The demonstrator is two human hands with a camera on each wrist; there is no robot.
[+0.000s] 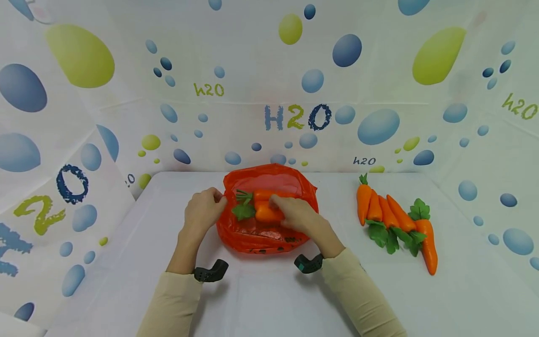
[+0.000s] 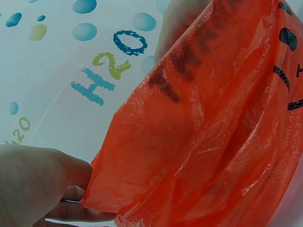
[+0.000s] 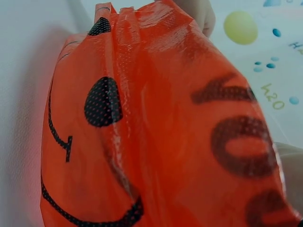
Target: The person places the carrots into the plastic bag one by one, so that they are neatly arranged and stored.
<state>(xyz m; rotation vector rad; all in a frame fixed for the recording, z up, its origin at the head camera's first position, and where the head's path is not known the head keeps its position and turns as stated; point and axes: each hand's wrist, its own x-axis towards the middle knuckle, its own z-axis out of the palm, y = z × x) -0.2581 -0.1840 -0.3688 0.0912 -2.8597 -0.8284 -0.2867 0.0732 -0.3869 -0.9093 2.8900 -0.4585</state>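
Observation:
A red plastic bag [image 1: 248, 241] with black print stands with its mouth spread upward in the middle of the table. My left hand [image 1: 203, 209] pinches the left edge of its mouth; in the left wrist view the fingers of the left hand [image 2: 38, 184] hold the film at its corner. My right hand [image 1: 296, 213] reaches over the bag's right rim and grips orange carrots [image 1: 267, 213] with green tops pointing left, in the bag's mouth. The right hand's fingertips are partly hidden among the carrots. In the right wrist view the bag's printed side [image 3: 175, 123] covers most of the hand.
Several more carrots [image 1: 389, 215] with green leaves lie in a row on the right side of the white table [image 1: 261, 299]. A white backdrop [image 1: 244, 47] with blue and green drops rises behind the table and along both sides.

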